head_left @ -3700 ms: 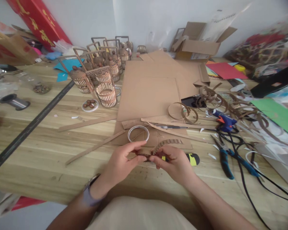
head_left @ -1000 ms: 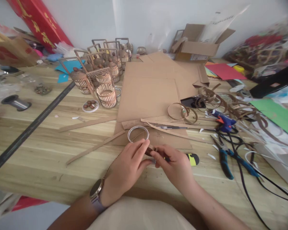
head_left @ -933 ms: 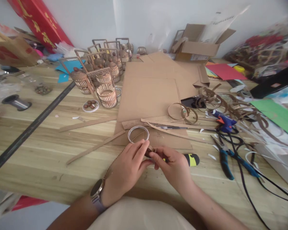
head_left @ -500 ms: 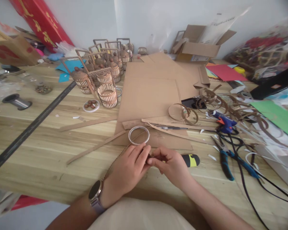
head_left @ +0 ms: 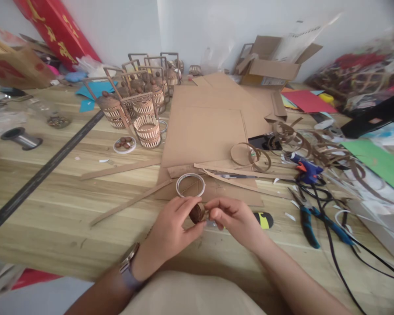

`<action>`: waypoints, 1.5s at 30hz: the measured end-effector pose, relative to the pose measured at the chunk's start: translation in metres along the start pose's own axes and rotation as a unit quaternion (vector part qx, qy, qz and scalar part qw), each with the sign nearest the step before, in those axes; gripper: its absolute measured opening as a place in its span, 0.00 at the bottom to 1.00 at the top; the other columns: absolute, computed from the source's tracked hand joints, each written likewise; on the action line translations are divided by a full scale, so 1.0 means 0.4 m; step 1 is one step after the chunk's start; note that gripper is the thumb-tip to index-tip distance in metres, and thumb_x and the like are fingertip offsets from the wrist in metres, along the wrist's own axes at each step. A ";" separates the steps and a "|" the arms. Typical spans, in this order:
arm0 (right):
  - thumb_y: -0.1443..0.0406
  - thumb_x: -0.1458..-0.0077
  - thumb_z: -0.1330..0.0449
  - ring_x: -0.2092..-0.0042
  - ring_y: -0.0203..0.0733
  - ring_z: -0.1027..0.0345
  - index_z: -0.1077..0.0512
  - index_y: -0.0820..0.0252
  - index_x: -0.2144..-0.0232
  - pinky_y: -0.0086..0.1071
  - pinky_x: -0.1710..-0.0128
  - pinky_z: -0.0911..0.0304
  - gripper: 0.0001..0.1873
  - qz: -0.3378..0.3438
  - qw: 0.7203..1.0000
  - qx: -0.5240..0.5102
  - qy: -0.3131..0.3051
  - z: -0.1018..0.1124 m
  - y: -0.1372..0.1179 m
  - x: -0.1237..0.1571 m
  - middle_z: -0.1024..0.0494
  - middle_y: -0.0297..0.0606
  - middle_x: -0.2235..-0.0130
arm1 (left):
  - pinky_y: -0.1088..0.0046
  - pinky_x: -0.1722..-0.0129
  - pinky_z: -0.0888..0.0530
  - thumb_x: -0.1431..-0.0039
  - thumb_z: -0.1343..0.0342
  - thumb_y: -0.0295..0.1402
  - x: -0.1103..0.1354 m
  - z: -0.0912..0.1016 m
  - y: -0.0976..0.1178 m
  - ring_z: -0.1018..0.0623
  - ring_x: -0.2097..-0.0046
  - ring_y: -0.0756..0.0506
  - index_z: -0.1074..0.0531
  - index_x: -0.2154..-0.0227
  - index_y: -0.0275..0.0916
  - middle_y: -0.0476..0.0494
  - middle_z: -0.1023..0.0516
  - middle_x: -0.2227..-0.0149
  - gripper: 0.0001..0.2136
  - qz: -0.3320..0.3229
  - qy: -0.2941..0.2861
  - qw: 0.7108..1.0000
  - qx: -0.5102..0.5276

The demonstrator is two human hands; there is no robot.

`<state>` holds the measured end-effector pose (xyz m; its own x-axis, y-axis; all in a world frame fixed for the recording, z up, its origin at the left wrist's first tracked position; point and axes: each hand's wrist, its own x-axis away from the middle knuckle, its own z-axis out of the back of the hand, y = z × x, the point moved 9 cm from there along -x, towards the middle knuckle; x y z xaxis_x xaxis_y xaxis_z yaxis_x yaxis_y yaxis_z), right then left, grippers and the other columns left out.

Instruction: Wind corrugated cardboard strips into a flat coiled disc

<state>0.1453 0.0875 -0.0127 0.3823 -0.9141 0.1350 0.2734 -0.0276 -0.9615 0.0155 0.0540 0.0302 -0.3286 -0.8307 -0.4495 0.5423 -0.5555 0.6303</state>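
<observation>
A small round dark-brown piece (head_left: 197, 213) with a paler band along its edge is gripped between the thumb and fingers of my left hand (head_left: 172, 229). My right hand (head_left: 233, 221) is closed in a pinch at the right edge of this piece; what lies inside the pinch is too small to make out. Just beyond my fingers a white-rimmed ring (head_left: 190, 185), perhaps a tape roll, lies on the cardboard. Part of a thin cord shows inside it. Right of my right hand is a black and yellow handle (head_left: 264, 220), partly hidden.
Small slatted baskets (head_left: 147, 131) with tall handles stand at the back left, beside a dish of brown beads (head_left: 124, 144). Cardboard sheets (head_left: 203, 131) cover the middle. A blue glue gun (head_left: 307, 168), pliers (head_left: 307, 223), black cables and curled brown strips (head_left: 295, 135) crowd the right.
My left hand has turned and its fingers have parted, so the round brown piece shows more. My right fingertips have drawn slightly back to the right.
</observation>
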 end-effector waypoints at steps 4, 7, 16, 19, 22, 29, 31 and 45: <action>0.61 0.34 0.48 0.66 0.41 0.29 0.23 0.58 0.60 0.32 0.68 0.32 0.14 0.175 0.951 0.232 0.101 0.043 -0.066 -0.011 0.24 0.40 0.67 | 0.66 0.58 0.23 0.41 0.41 0.26 -0.007 0.010 -0.011 0.21 0.64 0.45 0.31 0.51 0.39 0.46 0.20 0.66 0.16 0.021 -0.004 0.999 0.035; 0.69 0.37 0.46 0.58 0.47 0.30 0.25 0.56 0.52 0.38 0.61 0.31 0.15 0.269 0.861 0.416 0.113 0.001 -0.089 -0.015 0.26 0.47 0.56 | 0.66 0.57 0.22 0.43 0.41 0.25 -0.010 0.013 -0.018 0.21 0.63 0.45 0.30 0.53 0.39 0.45 0.20 0.64 0.14 0.032 -0.006 0.998 0.045; 0.75 0.39 0.48 0.51 0.52 0.36 0.24 0.58 0.60 0.45 0.54 0.34 0.15 0.301 0.804 0.503 0.101 -0.034 -0.075 0.000 0.27 0.49 0.51 | 0.55 0.50 0.21 0.49 0.36 0.29 0.010 -0.053 -0.041 0.21 0.48 0.34 0.26 0.54 0.35 0.29 0.27 0.43 0.18 0.051 -0.135 0.989 -0.043; 0.73 0.37 0.48 0.48 0.52 0.35 0.24 0.55 0.59 0.48 0.52 0.34 0.14 0.309 0.817 0.473 0.115 -0.013 -0.080 0.023 0.26 0.48 0.49 | 0.61 0.53 0.20 0.50 0.35 0.29 0.007 -0.056 -0.025 0.19 0.52 0.38 0.24 0.56 0.37 0.35 0.21 0.49 0.16 0.037 -0.144 0.989 -0.016; 0.67 0.36 0.44 0.44 0.53 0.36 0.28 0.54 0.51 0.51 0.46 0.36 0.12 0.302 0.849 0.413 0.132 0.023 -0.079 0.031 0.27 0.48 0.45 | 0.64 0.52 0.20 0.50 0.35 0.28 0.002 -0.046 -0.011 0.19 0.52 0.39 0.24 0.57 0.36 0.37 0.20 0.52 0.15 0.024 -0.130 0.991 0.002; 0.61 0.37 0.41 0.44 0.50 0.30 0.39 0.52 0.39 0.47 0.46 0.34 0.25 0.221 0.916 0.307 0.134 0.081 -0.041 0.012 0.24 0.44 0.46 | 0.64 0.50 0.22 0.48 0.37 0.28 0.006 -0.038 -0.001 0.20 0.50 0.40 0.26 0.53 0.38 0.37 0.21 0.49 0.17 0.004 -0.117 0.993 0.025; 0.62 0.37 0.41 0.46 0.49 0.28 0.37 0.51 0.41 0.46 0.47 0.33 0.23 0.210 0.922 0.293 0.141 0.085 -0.036 0.013 0.22 0.42 0.49 | 0.64 0.49 0.22 0.48 0.37 0.28 0.007 -0.039 -0.001 0.20 0.49 0.40 0.26 0.53 0.38 0.37 0.21 0.49 0.18 0.001 -0.118 0.993 0.023; 0.66 0.38 0.43 0.60 0.47 0.25 0.29 0.51 0.55 0.42 0.56 0.32 0.09 0.236 0.892 0.321 0.214 0.104 -0.081 0.049 0.20 0.36 0.65 | 0.61 0.50 0.20 0.45 0.39 0.28 0.003 -0.018 -0.018 0.20 0.50 0.39 0.28 0.51 0.36 0.33 0.22 0.50 0.17 -0.008 -0.062 0.997 -0.044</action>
<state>0.1807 0.0873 0.0309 0.2553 -0.8368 -0.4843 0.6727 0.5136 -0.5327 0.0168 0.0572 0.0206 -0.4281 -0.8224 -0.3746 0.5993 -0.5686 0.5634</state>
